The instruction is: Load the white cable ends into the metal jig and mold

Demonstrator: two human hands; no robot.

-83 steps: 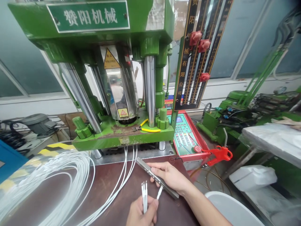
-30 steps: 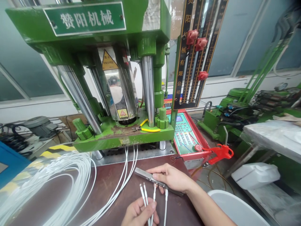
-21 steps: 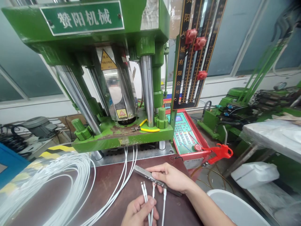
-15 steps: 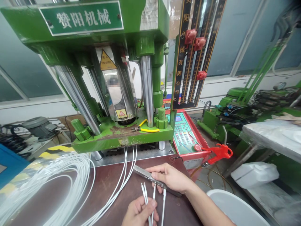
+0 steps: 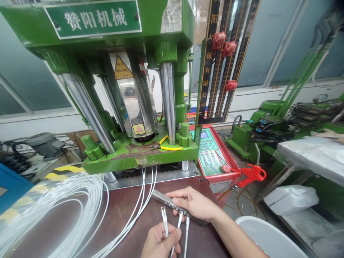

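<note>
My right hand (image 5: 196, 204) grips a dark metal bar (image 5: 162, 196) with small holes or studs along its side, thumb on top and fingers beneath. My left hand (image 5: 159, 240) is closed around several thin white cables. Two of their connector ends (image 5: 164, 216) stick up free, side by side, to the left of the bar. One more white cable (image 5: 179, 221), pinched by the left thumb, has its tip against the bar's lower edge. Farther right, another white cable (image 5: 186, 233) hangs with its end at the bar. My right fingers partly hide the contact points.
A green press (image 5: 139, 161) stands ahead, with yellow-handled pliers (image 5: 170, 148) on its base. White cables (image 5: 146, 200) run out from under it. Coiled white cable (image 5: 80, 200) lies left on the brown table (image 5: 129, 236). Right are a control panel (image 5: 211, 150), red air gun (image 5: 254, 173) and white bin (image 5: 268, 233).
The pinched cable has tilted, its connector end shifting slightly right along the bar's lower edge. My left hand has moved a little to the right; the right hand and bar have hardly moved.
</note>
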